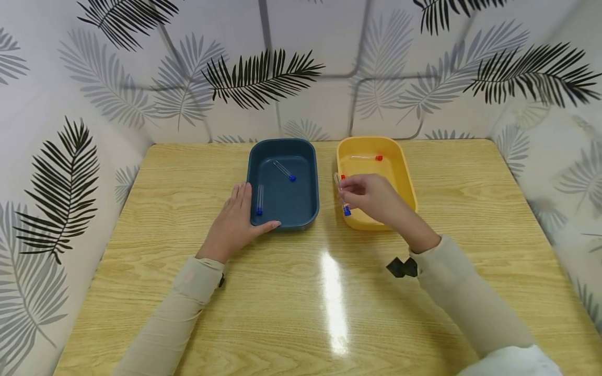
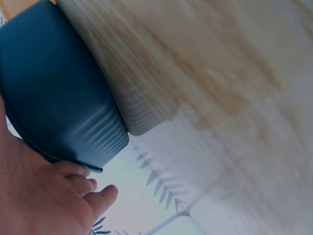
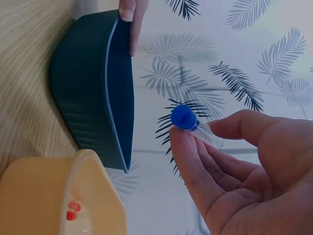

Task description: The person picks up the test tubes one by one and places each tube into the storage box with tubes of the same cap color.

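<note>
My right hand (image 1: 373,197) pinches a clear test tube with a blue cap (image 1: 347,211) between thumb and fingers, over the left rim of the yellow bin. In the right wrist view that blue cap (image 3: 184,118) points toward the camera. My left hand (image 1: 233,225) rests against the dark blue bin (image 1: 308,222), fingers lying along its left rim and thumb on the front rim. Inside the blue bin lie two blue-capped tubes, one slanted tube (image 1: 285,171) and one upright-lying tube (image 1: 260,200) near the left wall.
The yellow bin (image 1: 408,183) stands right of the blue one, with a narrow gap between. In it lies a red-capped tube (image 1: 367,157); another red cap (image 1: 343,177) shows partly behind my fingers. Both bins sit on a wood-grain table (image 1: 273,303) before a leaf-patterned backdrop (image 1: 310,31).
</note>
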A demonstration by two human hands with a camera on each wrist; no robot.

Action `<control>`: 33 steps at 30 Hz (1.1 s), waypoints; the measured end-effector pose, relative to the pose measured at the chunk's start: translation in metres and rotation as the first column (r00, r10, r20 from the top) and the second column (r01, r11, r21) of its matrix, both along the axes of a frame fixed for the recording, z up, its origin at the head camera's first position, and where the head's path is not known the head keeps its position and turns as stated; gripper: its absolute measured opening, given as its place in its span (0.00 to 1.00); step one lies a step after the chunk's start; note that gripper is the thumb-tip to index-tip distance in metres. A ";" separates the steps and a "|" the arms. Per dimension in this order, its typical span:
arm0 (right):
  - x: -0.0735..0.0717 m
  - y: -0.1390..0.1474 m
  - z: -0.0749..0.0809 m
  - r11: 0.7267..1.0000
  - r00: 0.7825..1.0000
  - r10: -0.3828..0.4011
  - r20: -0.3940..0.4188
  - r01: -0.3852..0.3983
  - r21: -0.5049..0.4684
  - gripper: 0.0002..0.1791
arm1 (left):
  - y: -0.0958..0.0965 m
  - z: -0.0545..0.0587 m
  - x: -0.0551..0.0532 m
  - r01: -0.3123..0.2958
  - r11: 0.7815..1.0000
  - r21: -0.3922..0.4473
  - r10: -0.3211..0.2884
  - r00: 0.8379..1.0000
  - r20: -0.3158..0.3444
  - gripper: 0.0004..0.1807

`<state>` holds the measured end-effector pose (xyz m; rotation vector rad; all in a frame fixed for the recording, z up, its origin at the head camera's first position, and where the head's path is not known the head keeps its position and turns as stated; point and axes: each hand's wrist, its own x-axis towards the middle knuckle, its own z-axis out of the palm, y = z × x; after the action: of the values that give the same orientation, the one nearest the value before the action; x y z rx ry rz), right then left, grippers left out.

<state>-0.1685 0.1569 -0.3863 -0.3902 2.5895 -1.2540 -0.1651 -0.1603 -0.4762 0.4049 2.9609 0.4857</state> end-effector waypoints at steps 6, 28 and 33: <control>-0.012 -0.009 0.000 1.000 1.000 -0.020 0.001 0.020 -0.008 0.16 | -0.001 -0.004 0.000 0.002 1.000 0.005 -0.002 1.000 -0.016 0.64; -0.046 -0.040 -0.011 0.992 0.990 -0.045 0.132 0.060 -0.111 0.20 | -0.002 -0.004 0.000 -0.001 1.000 -0.001 0.001 1.000 -0.016 0.65; -0.049 -0.047 -0.014 0.990 0.988 -0.049 0.146 0.067 -0.122 0.20 | -0.001 -0.004 -0.001 -0.007 1.000 -0.001 0.007 1.000 -0.011 0.65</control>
<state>-0.2176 0.1095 -0.4001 -0.2396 2.4263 -1.4162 -0.1664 -0.1612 -0.4800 0.3981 2.9737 0.4839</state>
